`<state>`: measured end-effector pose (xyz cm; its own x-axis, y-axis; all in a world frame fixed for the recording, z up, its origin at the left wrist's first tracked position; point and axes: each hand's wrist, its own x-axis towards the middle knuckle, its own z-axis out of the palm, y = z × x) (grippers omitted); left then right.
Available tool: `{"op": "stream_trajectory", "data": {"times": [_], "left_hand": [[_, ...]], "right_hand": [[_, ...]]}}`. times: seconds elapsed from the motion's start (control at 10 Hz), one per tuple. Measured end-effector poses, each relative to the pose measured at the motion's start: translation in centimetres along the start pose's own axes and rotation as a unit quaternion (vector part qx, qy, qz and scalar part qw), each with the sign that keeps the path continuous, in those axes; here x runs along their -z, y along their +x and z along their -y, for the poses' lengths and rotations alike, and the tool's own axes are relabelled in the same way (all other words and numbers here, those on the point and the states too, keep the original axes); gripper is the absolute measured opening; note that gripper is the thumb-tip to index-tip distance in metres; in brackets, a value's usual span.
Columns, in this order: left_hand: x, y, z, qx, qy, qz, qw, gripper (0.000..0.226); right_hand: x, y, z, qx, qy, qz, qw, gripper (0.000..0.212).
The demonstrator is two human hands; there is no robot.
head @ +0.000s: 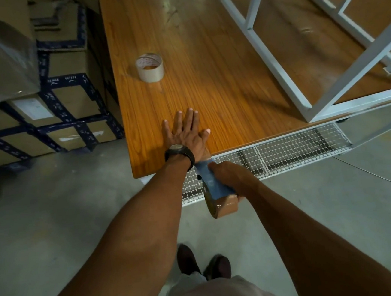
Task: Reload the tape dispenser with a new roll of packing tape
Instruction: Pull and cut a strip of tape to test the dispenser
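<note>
Orange wood-grain table [206, 74] fills the upper middle of the view, standing on a grey concrete floor [52, 223], with taped cardboard boxes [64, 101] stacked to its left and a white metal frame [323, 45] lying across its right part. On the table, well apart from the hands, 1 whitish tape roll [150, 68] lies flat with its core opening upward. The left hand [186, 134] lies open, palm down, fingers spread on the table near its front edge; a dark wristwatch [179, 154] sits on that wrist. The right hand [228, 175] is closed around a blue tape dispenser [209, 182] held just off the table's edge, above a white wire-mesh shelf [286, 150]. A brown tape roll [224, 206] sits in the dispenser's near end.
</note>
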<state>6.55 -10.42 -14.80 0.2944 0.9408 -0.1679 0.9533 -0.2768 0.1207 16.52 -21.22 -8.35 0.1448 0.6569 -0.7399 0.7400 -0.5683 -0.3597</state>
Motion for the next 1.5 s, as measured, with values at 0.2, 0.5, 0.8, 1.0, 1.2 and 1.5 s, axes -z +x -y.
{"op": "stream_trajectory", "data": {"times": [0.2, 0.5, 0.8, 1.0, 1.2, 1.5], "left_hand": [[-0.2, 0.0, 0.1, 0.000, -0.008, -0.006, 1.000, 0.070], [0.0, 0.0, 0.0, -0.002, 0.002, 0.000, 1.000, 0.071], [0.4, 0.0, 0.1, -0.011, 0.009, 0.014, 1.000, 0.071], [0.2, 0.0, 0.2, -0.020, -0.014, 0.006, 1.000, 0.072], [-0.4, 0.6, 0.4, -0.043, 0.020, 0.027, 0.999, 0.076], [-0.1, 0.9, 0.9, -0.131, 0.058, -0.062, 0.988, 0.034]], "right_hand": [[-6.6, 1.9, -6.1, -0.025, -0.151, 0.053, 0.987, 0.042], [-4.0, 1.0, -5.7, -0.027, 0.014, -0.057, 0.998, 0.042], [-1.9, -2.7, -4.8, 0.019, 0.159, -0.113, 0.981, 0.092], [1.5, -5.1, -3.6, 0.103, 0.186, -0.204, 0.956, 0.089], [3.9, -4.4, 0.2, 0.129, 0.365, -0.237, 0.891, 0.045], [4.8, -3.1, 2.3, 0.140, 0.428, -0.235, 0.861, 0.042]]}}
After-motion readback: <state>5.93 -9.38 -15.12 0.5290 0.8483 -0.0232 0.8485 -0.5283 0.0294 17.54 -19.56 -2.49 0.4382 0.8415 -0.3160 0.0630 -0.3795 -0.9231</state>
